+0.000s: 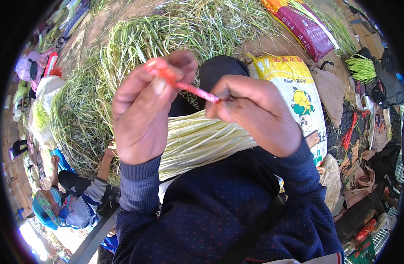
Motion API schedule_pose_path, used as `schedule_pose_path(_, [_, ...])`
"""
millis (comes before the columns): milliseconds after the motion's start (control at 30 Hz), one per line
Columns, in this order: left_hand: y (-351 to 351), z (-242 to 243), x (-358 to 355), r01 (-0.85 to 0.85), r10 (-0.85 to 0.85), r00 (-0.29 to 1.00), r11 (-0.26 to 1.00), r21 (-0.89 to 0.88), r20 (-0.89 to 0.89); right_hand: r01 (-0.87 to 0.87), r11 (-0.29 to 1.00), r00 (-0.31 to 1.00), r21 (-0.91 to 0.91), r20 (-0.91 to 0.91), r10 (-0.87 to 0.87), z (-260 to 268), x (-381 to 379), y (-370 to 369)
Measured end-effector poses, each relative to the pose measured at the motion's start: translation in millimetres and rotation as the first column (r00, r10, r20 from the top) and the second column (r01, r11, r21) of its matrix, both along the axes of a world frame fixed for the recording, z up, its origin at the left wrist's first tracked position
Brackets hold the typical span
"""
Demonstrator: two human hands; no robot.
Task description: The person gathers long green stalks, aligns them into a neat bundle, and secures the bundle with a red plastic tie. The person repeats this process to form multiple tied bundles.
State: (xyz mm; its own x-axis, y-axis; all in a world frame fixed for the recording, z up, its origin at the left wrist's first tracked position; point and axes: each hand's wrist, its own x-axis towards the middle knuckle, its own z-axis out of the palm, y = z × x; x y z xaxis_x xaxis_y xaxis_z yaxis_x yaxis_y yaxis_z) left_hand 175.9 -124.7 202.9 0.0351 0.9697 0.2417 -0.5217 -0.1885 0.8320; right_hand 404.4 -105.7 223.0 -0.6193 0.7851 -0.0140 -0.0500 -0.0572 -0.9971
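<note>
A narrow red and pink strip [198,92], slightly blurred, runs between both raised hands. My left hand [146,109] pinches its bunched red end between thumb and fingers. The thin pink end is held by my right hand [254,109], with the fingertips curled over it. Below the hands, a bundle of long pale green-white stalks [202,142] lies across my lap. Its left end is partly behind my left wrist, and my right hand covers part of its right side.
A large heap of loose green stalks and leaves [149,43] spreads ahead and left. Printed sacks, one yellow and white [274,69], one purple [307,33], lie at right. A co-worker in a blue head covering [73,204] sits lower left, near a metal bar [93,237]. Red strips [350,132] lie far right.
</note>
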Motion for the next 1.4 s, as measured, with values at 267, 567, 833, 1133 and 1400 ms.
schedule_pose_path(267, [-15.3,77.0,-18.1,0.71,-0.71,0.696,0.659,0.248,-0.105,-0.464,0.77,0.805,0.439,-0.153,0.573,43.3,58.2,-27.4])
schedule_pose_path(567, [-16.3,87.9,-2.4,0.776,-0.747,0.631,0.611,0.158,-0.209,-0.324,0.744,0.68,0.584,-0.403,0.612,23.6,58.6,-32.0])
schedule_pose_path(833, [-20.0,-36.7,14.9,0.22,0.14,0.143,0.961,0.17,-0.98,0.255,0.933,0.932,0.254,0.194,-0.307,-80.2,55.9,3.6])
schedule_pose_path(1133, [-24.6,-57.5,20.2,0.227,0.029,0.09,0.973,0.049,-0.995,0.178,0.945,0.936,0.276,0.249,-0.249,-109.9,48.3,8.6])
schedule_pose_path(1400, [-22.5,-63.7,24.1,0.247,-0.078,0.146,0.968,-0.04,-0.986,0.085,0.976,0.96,0.202,0.244,-0.135,-106.3,50.0,5.5])
